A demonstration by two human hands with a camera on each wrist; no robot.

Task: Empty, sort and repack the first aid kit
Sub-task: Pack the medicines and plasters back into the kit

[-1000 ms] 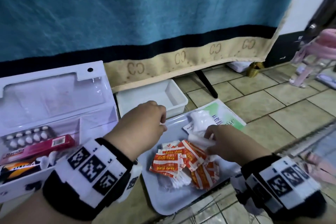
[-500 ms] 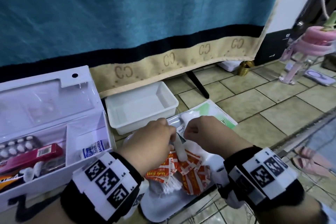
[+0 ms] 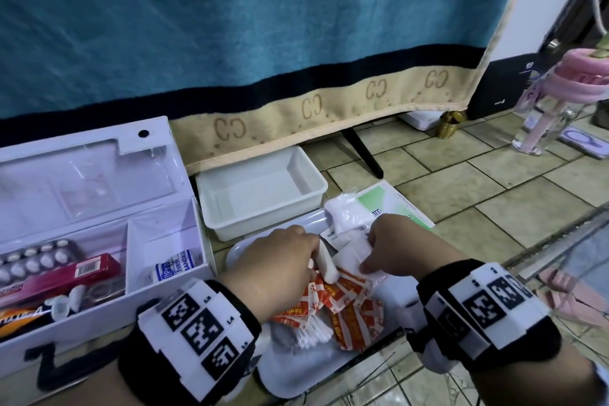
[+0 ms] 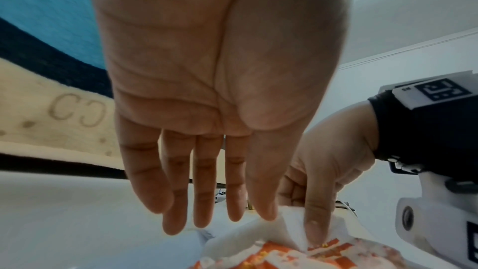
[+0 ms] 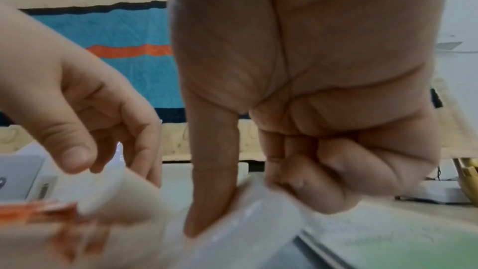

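The open white first aid kit stands at left with pill blisters, a red box and a bandage roll inside. A grey tray holds orange plaster packets, cotton swabs and a bag of cotton. Over the plasters my right hand pinches a white plastic-wrapped packet between thumb and curled fingers. My left hand hangs beside it with straight fingers. Its thumb tip touches the packet. A white roll lies at its fingertips.
An empty white bin sits behind the tray. A green and white leaflet lies under the tray's far corner. A blue blanket hangs behind. A pink-lidded bottle stands on the tiled floor at right.
My left hand has moved right from the tray's far edge to meet the right hand. The right hand has drawn the white packet over the plasters. The head view has shifted.
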